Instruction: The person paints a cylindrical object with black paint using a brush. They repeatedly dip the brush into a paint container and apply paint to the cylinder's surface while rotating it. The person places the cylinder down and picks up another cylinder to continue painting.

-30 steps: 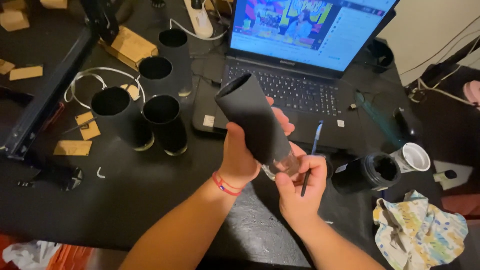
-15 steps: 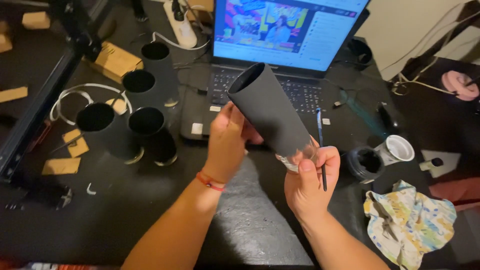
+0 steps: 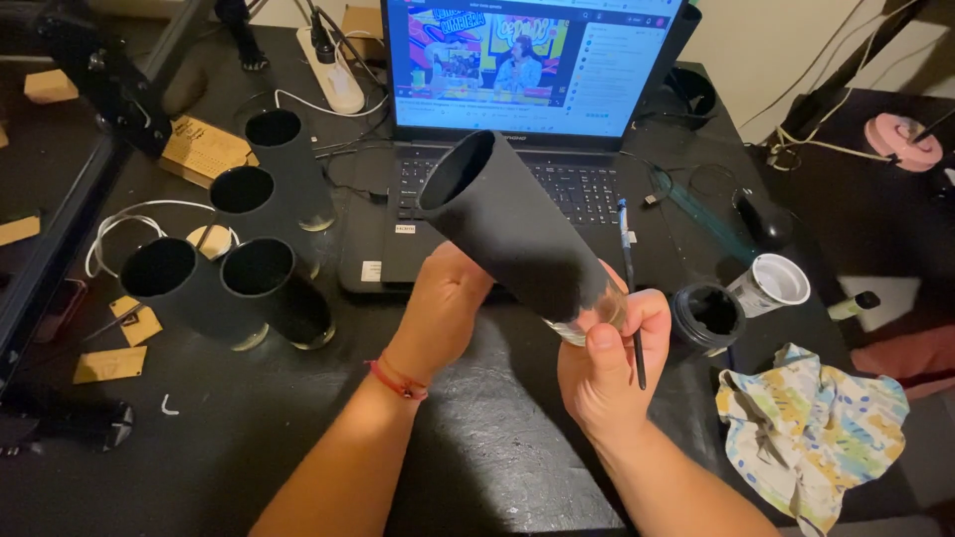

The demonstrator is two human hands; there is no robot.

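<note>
Above the black table, the left hand and right hand were clamped on a black-painted glass tube, tilted, its base band unpainted; the right also held a thin brush; four coated tubes stood finished; a laptop, paint pot and rag lay nearby.

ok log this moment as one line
left hand: holds black tube | right hand: grips tube's clear end, thin brush | nearby: four black tubes, laptop
</note>
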